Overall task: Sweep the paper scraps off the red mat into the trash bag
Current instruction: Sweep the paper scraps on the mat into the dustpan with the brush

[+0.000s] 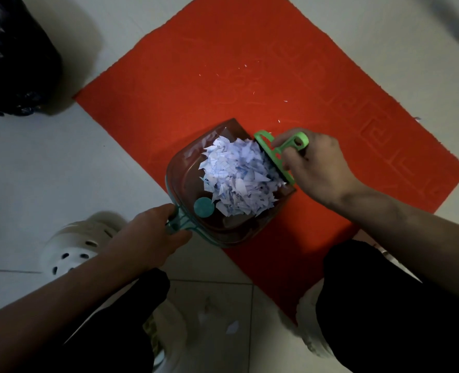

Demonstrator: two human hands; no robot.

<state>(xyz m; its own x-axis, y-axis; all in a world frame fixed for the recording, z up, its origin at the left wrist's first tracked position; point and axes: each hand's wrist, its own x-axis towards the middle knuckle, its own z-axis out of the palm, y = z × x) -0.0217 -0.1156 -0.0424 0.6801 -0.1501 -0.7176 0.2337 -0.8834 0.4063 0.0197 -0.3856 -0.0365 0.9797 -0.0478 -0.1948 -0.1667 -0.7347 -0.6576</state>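
Head camera, looking down: the fingers (180, 236) of the left hand (153, 235) are curled tight round the teal handle (178, 224) of the dustpan (185, 168), thumb wrapped over it, no slack showing. The right hand (317, 168) pinches the loop grip of a green brush (272, 154), fingertips hooked round it, with the brush head pressed against the pan's open mouth.

Between the two hands, inside the pan, sits a heaped pile of paper scraps (239, 173), white with blue marks, filling most of the tray and banked against the brush. The pan rests on the near corner of the red mat (196, 76), its long axis running from the handle at lower left to the mouth at upper right.

The coming move, I judge, turns on this: the black trash bag (10, 57) lies up and to the left, well apart from the pan, on the handle side and away from the mouth. The left hand is the nearer one, so the pan would have to be lifted level and swung round before tipping. The heap looks loose and could spill.

A few tiny flecks (285, 101) remain scattered on the mat beyond the brush, and one scrap (232, 327) lies on the tiled floor (61, 162) between the knees. A white shoe (80, 246) stands beside the left wrist.
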